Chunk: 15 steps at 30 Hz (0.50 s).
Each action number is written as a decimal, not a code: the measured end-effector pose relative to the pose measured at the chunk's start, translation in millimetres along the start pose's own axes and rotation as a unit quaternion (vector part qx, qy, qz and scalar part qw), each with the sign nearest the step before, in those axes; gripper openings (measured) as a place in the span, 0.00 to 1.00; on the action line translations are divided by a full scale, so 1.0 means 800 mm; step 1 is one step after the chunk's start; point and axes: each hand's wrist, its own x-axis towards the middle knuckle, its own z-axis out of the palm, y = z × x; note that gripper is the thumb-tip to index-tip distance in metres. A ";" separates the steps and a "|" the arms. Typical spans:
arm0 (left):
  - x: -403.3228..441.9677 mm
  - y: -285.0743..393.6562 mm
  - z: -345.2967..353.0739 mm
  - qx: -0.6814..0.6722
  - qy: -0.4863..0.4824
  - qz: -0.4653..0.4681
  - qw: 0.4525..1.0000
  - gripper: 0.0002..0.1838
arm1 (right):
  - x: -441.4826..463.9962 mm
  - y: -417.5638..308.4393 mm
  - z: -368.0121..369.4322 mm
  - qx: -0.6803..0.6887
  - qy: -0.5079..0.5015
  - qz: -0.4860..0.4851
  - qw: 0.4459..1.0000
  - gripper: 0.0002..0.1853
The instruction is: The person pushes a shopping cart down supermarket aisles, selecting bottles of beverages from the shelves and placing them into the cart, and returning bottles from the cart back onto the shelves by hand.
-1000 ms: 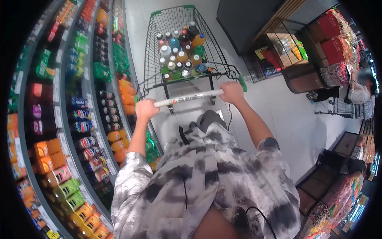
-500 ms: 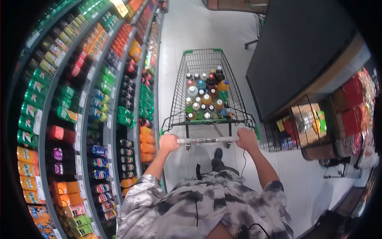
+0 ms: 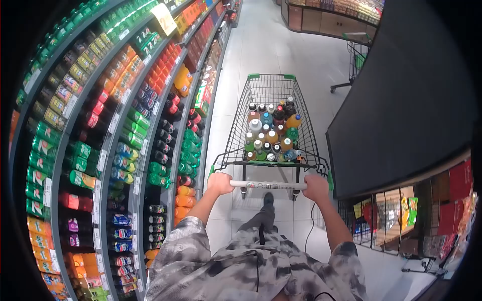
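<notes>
Shopping cart (image 3: 271,86) stands upright on the pale floor (image 3: 246,55) straight ahead of me, with bottles (image 3: 271,136) packed mostly upright in the near part of its basket. Its white handle (image 3: 268,185) runs crosswise just in front of my body. My left hand (image 3: 220,183) is closed around the left end, its back turned up, the forearm slanting up and inward from my patterned sleeve. My right hand (image 3: 317,187) has the right end in an equally closed grip, that forearm slanting inward from the other side. Both hands sit at about the same level, well apart, with the middle of the bar bare between them. Below the bar one shoe (image 3: 269,199) shows. Shelves of drinks (image 3: 134,120) line my left; on my right are a dark panel (image 3: 401,100) and another cart (image 3: 357,57).
</notes>
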 end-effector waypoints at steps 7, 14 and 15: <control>0.142 -0.031 -0.047 -0.035 -0.047 -0.018 0.998 0.14 | 0.139 0.025 -0.016 0.010 -0.023 -0.004 1.000 0.09; 0.278 -0.059 -0.082 -0.009 -0.048 -0.020 0.999 0.16 | 0.274 0.057 -0.026 -0.020 -0.015 -0.037 0.999 0.10; 0.291 -0.061 -0.088 -0.001 -0.048 -0.010 0.999 0.16 | 0.293 0.062 -0.031 -0.018 -0.017 -0.038 0.999 0.10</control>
